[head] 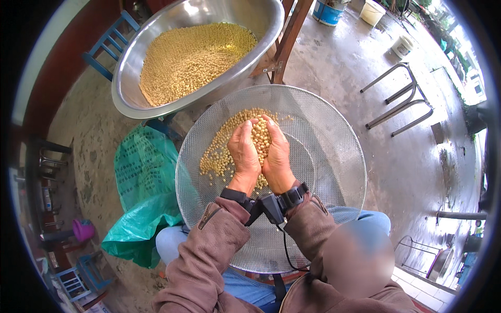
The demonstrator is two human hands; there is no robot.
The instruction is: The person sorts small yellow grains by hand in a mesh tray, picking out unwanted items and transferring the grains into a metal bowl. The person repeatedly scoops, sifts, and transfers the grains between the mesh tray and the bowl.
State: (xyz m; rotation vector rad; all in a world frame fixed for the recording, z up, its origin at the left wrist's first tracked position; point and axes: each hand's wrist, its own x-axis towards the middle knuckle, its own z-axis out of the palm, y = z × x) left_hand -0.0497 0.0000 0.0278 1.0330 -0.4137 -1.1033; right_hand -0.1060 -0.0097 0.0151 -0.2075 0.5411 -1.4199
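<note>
My left hand [243, 152] and my right hand [278, 156] are cupped side by side, with a heap of dry, pale yellow soybeans [260, 137] between them. Below the hands is a round wire-mesh sieve [336, 160], resting over my lap. More soybeans [219, 156] lie spread on its mesh, mostly left of and beyond my hands. Beyond the sieve, at the upper left, stands a wide stainless steel basin [264, 23] holding a large amount of soybeans [191, 62]. Both wrists wear black straps, and a dark device with a cable sits between them.
A green woven plastic sack [146, 172] lies left of the sieve. Near the basin are a blue chair [103, 47] and a wooden frame leg [289, 47]. A metal-legged stool [407, 101] lies on the wet concrete at right, with buckets [330, 13] farther off.
</note>
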